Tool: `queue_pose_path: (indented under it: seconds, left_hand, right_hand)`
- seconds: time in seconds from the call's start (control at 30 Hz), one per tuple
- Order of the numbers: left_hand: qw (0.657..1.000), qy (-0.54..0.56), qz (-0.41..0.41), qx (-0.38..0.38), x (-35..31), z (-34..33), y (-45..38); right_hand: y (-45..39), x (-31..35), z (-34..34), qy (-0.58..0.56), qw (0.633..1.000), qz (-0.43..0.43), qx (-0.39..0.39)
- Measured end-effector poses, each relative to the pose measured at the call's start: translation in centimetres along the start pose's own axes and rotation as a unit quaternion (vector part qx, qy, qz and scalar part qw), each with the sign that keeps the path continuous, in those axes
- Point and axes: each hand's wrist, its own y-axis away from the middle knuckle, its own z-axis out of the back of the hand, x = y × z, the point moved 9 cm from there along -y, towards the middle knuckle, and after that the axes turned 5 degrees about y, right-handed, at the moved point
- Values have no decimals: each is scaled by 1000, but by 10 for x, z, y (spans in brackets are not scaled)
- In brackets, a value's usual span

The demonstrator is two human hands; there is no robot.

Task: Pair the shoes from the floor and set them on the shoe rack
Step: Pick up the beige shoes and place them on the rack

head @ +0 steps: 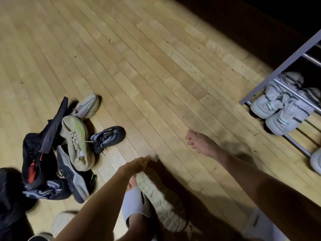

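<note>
Shoes (pixel 76 145) lie heaped on the floor (pixel 156 66) at the left, so most of our pairing is left. Moving right, our left hand (pixel 139 164) reaches down over a cream shoe (pixel 159 202) lying sole-up; whether it grips we cannot tell. Our right hand (pixel 199 142) hangs loose, holding nothing. Far right, one grey pair (pixel 281 108) sits on the rack (pixel 278 70).

Hidden and cut-off parts

The shoe rack (pixel 278 66) runs off at three o'clock; a pale shoe (pixel 315 161) there is cropped; black shoes (pixel 10 197) blur at eight o'clock.
</note>
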Motion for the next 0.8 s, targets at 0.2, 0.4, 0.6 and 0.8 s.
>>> queue_pose_path:
  seconds: [0.2, 0.4, 0.6, 0.8]
  left_hand:
    - [996, -80, 16, 25, 5, -11, -4]
    - [997, -54, -45, 27, -21, -22, -3]
    - [988, -86, -125, 35, -78, -36, 26]
    - [971, -98, -217, -19, -132, -27, 47]
  right_hand:
    - [-6, 14, 13, -23, 1000, 3, -15]
    - [0, 8, 20, -11, 1000, -8, -22]
    - [17, 28, 25, 3, 1000, 8, -29]
    - [36, 46, 43, -21, 998, 18, -59]
